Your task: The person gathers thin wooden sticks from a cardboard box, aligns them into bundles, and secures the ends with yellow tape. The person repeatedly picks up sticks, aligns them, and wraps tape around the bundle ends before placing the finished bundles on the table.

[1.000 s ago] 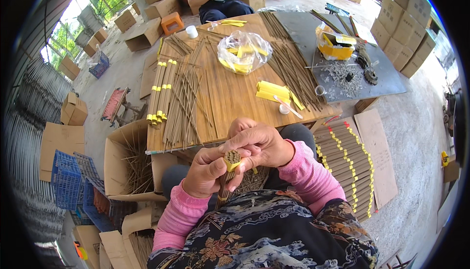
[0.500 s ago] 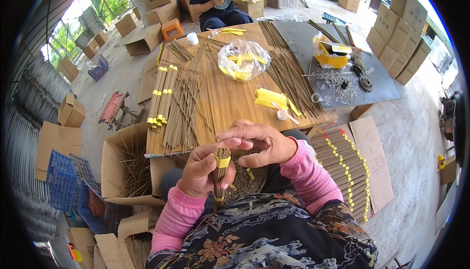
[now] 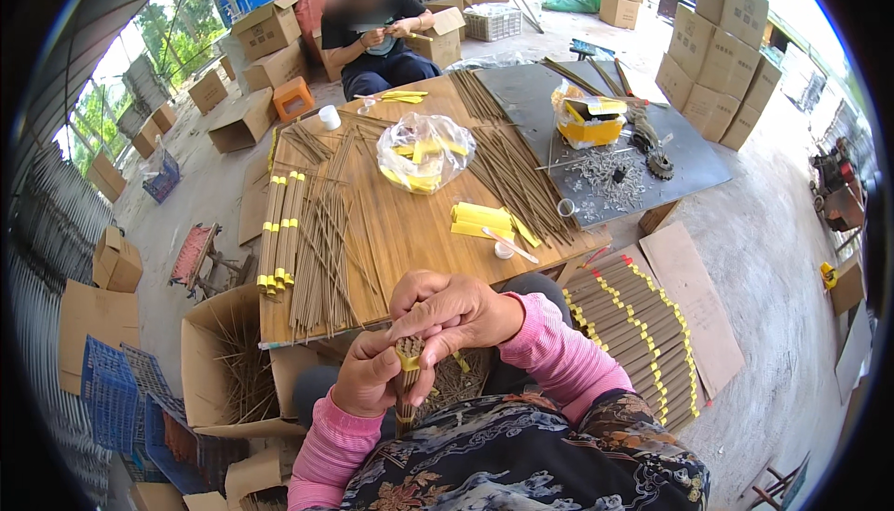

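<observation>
My left hand (image 3: 365, 379) is closed around an upright bundle of thin brown incense sticks (image 3: 406, 390), over my lap. A yellow paper band (image 3: 408, 363) circles the bundle near its top. My right hand (image 3: 466, 314) reaches across from the right, its curled fingers and thumb pressed on the bundle's top end and band. Beyond them on the wooden table (image 3: 410, 241) lie loose sticks (image 3: 324, 255), yellow-banded bundles (image 3: 280, 232) and yellow paper strips (image 3: 481, 220). By the strips stands a small white cup (image 3: 504, 250) with a pale flat stick (image 3: 520, 251).
A clear bag of yellow strips (image 3: 426, 153) sits mid-table. A dark tabletop (image 3: 689, 153) adjoins at right, holding a yellow box (image 3: 590, 129). Banded bundles (image 3: 643, 343) cover cardboard on the right floor. An open carton (image 3: 209, 362) and blue crates (image 3: 112, 390) stand left. Another person (image 3: 377, 50) sits opposite.
My right hand has come down and left onto the bundle's top, its fingers now curled. My view has shifted, and the person opposite has moved their hands apart a little.
</observation>
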`<action>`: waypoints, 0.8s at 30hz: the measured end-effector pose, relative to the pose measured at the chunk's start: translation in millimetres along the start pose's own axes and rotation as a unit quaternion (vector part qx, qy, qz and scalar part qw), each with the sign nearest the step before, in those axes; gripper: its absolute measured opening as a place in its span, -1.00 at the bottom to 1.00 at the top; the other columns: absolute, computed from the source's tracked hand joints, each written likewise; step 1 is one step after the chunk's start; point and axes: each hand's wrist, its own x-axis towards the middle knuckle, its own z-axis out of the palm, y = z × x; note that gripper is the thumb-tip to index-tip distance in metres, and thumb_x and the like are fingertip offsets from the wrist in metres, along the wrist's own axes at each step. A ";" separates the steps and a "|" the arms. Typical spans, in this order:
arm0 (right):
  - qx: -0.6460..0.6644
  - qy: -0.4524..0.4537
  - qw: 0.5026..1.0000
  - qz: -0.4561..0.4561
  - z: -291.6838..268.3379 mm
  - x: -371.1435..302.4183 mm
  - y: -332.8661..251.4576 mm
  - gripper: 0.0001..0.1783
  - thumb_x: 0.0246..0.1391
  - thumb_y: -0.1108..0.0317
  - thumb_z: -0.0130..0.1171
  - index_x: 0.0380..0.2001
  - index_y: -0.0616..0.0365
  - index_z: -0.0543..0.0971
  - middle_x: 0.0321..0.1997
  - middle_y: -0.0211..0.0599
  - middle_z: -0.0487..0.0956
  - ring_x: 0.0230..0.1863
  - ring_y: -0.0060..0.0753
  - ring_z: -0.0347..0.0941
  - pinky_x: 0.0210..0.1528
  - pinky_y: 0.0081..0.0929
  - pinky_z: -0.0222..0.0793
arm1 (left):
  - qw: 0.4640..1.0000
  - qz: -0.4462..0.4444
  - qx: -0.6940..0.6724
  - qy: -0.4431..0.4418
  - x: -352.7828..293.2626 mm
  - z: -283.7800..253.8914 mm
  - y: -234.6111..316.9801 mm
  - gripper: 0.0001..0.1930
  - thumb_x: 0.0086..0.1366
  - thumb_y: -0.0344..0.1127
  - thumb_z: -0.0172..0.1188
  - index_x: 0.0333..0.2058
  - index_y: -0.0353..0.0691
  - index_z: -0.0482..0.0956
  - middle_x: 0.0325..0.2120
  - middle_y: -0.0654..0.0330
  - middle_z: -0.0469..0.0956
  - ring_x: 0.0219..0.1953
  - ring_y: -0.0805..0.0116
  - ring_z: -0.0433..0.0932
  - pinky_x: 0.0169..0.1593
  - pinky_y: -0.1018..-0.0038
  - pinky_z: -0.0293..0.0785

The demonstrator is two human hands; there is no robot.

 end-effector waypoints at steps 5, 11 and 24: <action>-0.007 -0.016 0.999 -0.043 -3.3 -0.4 2.2 -0.59 -0.13 0.25 0.25 -0.20 0.28 0.54 -0.26 -0.26 0.41 -0.22 -0.34 0.30 -0.17 -0.46 0.23 | 1.000 -0.003 -0.012 -0.023 3.5 -2.3 -4.7 -0.51 0.23 -0.16 0.03 -0.06 -0.54 0.33 -0.56 0.05 0.46 -0.68 0.35 0.44 -0.65 0.58 0.28; -0.003 -0.042 0.998 -0.049 -4.2 -0.7 -1.4 -0.62 -0.05 0.31 0.19 -0.16 0.31 0.51 -0.23 -0.23 0.39 -0.18 -0.32 0.29 -0.12 -0.44 0.20 | 0.999 -0.002 -0.008 -0.036 2.1 -1.3 -4.7 -0.55 0.24 -0.16 0.01 -0.11 -0.52 0.37 -0.63 0.03 0.45 -0.69 0.37 0.42 -0.65 0.58 0.28; 0.137 0.006 0.983 0.119 -2.0 -10.9 3.6 -0.59 0.02 0.47 0.09 0.01 0.15 0.40 -0.04 -0.27 0.33 0.06 -0.38 0.23 0.08 -0.51 0.10 | 1.000 0.008 0.020 -0.005 6.9 -4.7 5.0 -0.45 0.25 -0.12 -0.03 0.05 -0.48 0.22 -0.47 -0.01 0.48 -0.69 0.41 0.37 -0.65 0.58 0.24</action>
